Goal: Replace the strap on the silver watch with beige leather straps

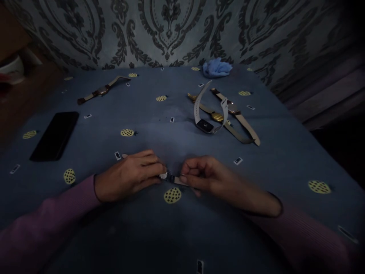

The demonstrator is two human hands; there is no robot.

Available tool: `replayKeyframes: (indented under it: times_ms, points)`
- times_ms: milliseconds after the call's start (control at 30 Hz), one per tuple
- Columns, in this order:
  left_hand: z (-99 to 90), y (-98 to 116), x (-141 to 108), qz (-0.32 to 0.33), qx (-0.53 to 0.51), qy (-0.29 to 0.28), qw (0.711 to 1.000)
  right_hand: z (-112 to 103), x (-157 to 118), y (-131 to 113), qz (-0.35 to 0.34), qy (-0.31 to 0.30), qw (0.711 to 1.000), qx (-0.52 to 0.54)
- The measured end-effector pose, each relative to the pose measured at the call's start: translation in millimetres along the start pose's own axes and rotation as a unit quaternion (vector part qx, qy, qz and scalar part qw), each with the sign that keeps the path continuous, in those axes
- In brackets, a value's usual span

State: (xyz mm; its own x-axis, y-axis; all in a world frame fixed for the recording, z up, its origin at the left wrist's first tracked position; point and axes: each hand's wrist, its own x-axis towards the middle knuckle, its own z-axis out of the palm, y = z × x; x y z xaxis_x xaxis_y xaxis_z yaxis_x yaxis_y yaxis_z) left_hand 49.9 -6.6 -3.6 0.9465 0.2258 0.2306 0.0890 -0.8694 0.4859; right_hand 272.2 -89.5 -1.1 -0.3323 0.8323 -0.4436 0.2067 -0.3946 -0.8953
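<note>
Spread with a blue-grey tablecloth (108,118) printed with yellow pineapples and small white word labels. Bears, at left, a black smartphone (55,137) and, beyond it, a brown-strapped watch (102,91) laid open; near the far edge, right of centre, a crumpled light-blue cloth (217,69). Carries too, nearer than that cloth, a close cluster of a smartwatch (205,126) on a pale curved band, a gold-cased watch (217,117) and a round-faced watch (232,107) on an outstretched strap.

Dim overall, corners nearly black, soft outer edges, light source seemingly out of view
</note>
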Motion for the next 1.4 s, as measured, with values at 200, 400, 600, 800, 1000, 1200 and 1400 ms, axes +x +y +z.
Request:
replayKeyframes:
  times_ms: [200,400,600,800,1000,1200,1400]
  points:
    - [1.3,-2,2,0.023,-0.029,0.026,0.999,0,2,-3,0.013,-0.006,1.000,0.018]
    - [0.5,-6,2,0.015,-0.071,0.020,0.997,0,0,-9,0.019,-0.005,1.000,0.019]
    - [-5.8,-4,3,-0.018,-0.134,0.024,0.991,-1,-3,-13,0.024,-0.009,0.998,0.055]
    - [-11.0,-3,3,-0.060,-0.163,0.032,0.984,1,-2,-14,0.025,-0.007,0.996,0.084]
    - [-11.2,-1,3,-0.061,-0.161,0.013,0.985,3,-1,-16,0.024,0.001,0.996,0.087]
    - [-11.2,-1,3,-0.066,-0.164,0.014,0.984,4,-2,-16,0.022,-0.002,0.997,0.071]
    - [-11.6,-2,3,-0.065,-0.162,0.010,0.985,4,-1,-15,0.019,-0.007,0.997,0.073]
